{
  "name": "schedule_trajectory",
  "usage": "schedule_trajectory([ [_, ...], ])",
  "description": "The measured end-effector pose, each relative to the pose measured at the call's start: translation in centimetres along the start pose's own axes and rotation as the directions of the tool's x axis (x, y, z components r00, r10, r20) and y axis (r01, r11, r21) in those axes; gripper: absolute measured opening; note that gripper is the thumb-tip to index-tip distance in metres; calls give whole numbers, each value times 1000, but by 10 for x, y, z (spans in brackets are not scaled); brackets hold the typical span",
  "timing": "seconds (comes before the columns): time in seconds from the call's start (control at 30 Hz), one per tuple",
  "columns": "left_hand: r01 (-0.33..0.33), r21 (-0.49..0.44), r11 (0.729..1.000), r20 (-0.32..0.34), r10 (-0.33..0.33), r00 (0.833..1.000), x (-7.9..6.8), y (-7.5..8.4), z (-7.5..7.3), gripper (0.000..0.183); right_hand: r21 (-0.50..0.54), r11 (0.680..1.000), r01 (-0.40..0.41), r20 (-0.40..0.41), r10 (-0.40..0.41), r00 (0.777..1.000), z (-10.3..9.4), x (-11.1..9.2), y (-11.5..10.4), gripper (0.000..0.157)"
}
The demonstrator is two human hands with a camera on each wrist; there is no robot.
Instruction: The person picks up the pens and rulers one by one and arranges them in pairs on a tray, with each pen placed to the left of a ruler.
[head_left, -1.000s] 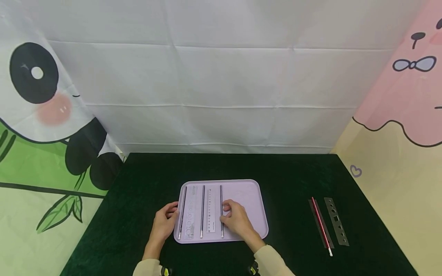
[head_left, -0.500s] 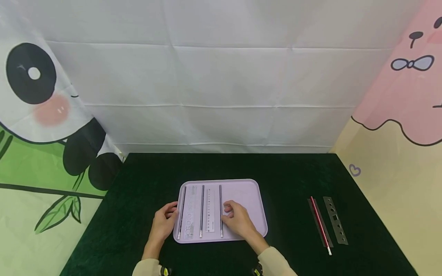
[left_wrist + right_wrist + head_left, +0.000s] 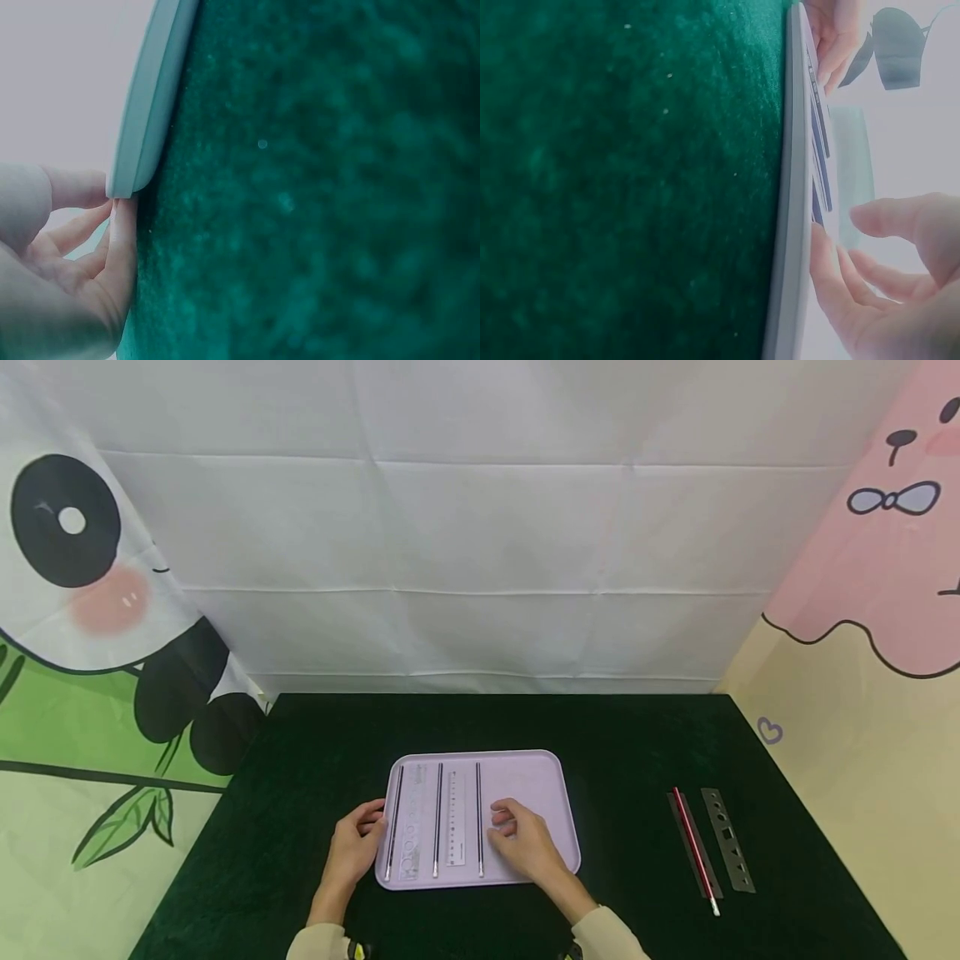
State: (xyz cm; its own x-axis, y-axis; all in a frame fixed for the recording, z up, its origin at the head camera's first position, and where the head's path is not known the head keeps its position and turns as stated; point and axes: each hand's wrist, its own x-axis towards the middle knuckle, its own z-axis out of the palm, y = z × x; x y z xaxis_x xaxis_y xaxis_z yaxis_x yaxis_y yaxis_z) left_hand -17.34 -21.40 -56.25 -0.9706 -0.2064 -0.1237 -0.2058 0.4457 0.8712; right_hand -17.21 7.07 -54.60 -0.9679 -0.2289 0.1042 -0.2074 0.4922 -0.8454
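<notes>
A pale lilac tray (image 3: 528, 777) lies on the table, bearing three dark pencils: one at its left side (image 3: 394, 822), one nearer the middle (image 3: 438, 818) and one further right (image 3: 479, 818). Between them lie a clear stencil ruler (image 3: 412, 822) and a white ruler (image 3: 456, 818). My left hand (image 3: 357, 843) grips the tray's left edge; in the left wrist view the thumb is on one side of the rim (image 3: 142, 105) and the fingers on the other. My right hand (image 3: 528, 843) is over the tray just right of the third pencil, fingers loosely bent, holding nothing.
On the right of the dark green table (image 3: 622, 827), a red pencil (image 3: 697, 852) lies over a dark strip (image 3: 678, 814). Beside it is a ruler-like strip with cut-out shapes (image 3: 728, 841). A white cloth wall (image 3: 495, 635) closes off the back.
My right hand has let go of the rightmost dark pencil and drawn a little to the right. The left hand has stayed at the tray's edge.
</notes>
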Motion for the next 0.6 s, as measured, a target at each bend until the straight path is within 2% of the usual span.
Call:
schedule_trajectory([
  [0.23, 4, -3, 1000, 7, -4, 1000, 0, 0, 0, 39, 20, 999, 32, -19, -32, 999, -6, -5, 4, 31],
  [0.6, 3, 0, 1000, 4, -3, 1000, 0, -1, 0, 38, 44, 998, 33, -54, -30, 998, -14, -10, 8, 28],
])
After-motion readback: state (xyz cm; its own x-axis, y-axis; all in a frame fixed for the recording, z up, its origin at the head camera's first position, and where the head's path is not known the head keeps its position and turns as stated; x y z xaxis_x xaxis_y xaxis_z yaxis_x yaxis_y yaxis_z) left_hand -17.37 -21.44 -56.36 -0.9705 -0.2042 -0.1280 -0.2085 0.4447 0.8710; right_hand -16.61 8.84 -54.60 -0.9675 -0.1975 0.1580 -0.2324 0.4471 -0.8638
